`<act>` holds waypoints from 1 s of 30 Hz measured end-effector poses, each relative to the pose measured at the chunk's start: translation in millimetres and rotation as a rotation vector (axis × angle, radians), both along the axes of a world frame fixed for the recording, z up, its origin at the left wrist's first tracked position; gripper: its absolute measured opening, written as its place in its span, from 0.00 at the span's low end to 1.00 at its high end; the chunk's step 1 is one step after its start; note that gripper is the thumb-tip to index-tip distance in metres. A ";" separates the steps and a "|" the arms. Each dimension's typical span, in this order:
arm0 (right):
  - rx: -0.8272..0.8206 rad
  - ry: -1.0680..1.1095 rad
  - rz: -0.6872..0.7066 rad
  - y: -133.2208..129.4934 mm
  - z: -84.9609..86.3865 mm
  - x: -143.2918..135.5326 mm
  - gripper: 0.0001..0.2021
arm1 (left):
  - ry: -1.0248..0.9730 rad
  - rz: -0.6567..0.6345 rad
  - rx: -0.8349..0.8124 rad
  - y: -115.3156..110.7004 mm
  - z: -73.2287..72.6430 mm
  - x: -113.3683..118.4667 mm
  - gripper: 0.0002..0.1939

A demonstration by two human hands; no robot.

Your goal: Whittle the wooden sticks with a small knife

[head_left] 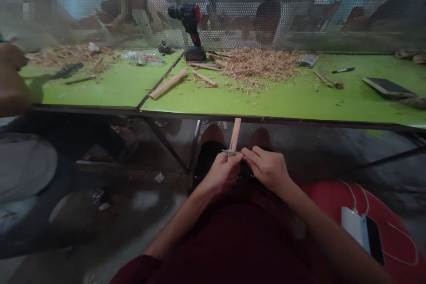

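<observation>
Over my lap, my left hand (225, 169) is closed around the lower end of a wooden stick (236, 134), which points away from me toward the bench. My right hand (266, 166) grips a small carving knife (229, 152) by its yellowish handle, mostly hidden in the fingers. The blade lies across the stick, just above my left thumb, and appears to touch the wood. A small dark mark shows on the stick close to the blade.
On the green bench (199, 104) stand a cordless drill (191, 26), a pile of wood shavings (262, 64), a thick wooden stick (169, 83), a pen (343, 70) and a phone-like device (389, 86). A red stool (322, 199) with a phone (373, 239) is at right. Another person's arm (13, 80) reaches in at left.
</observation>
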State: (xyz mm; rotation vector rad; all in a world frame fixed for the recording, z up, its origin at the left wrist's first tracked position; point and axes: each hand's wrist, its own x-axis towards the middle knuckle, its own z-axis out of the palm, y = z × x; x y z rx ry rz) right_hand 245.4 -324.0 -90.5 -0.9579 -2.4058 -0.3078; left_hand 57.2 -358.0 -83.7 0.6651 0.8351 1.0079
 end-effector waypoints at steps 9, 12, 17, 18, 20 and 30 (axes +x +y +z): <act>0.116 -0.017 -0.043 2.4 0.8 -1.9 0.22 | 0.045 0.080 0.020 2.4 0.6 3.6 0.36; 0.119 -0.015 -0.054 3.2 0.3 -2.0 0.20 | 0.057 0.089 0.007 3.2 1.3 4.0 0.36; 0.111 -0.001 -0.089 1.6 0.2 -4.2 0.19 | 0.076 0.118 -0.003 5.8 -0.9 3.8 0.36; 0.115 -0.003 -0.103 0.7 0.1 -5.3 0.19 | 0.078 0.122 -0.007 6.3 -1.6 3.9 0.36; 0.129 -0.003 -0.135 -1.9 -0.3 -8.3 0.20 | 0.082 0.132 -0.019 7.5 -3.1 4.2 0.36; 0.090 0.139 -0.416 2.9 -4.9 -22.9 0.24 | 0.143 0.211 -0.074 8.4 -9.9 9.8 0.36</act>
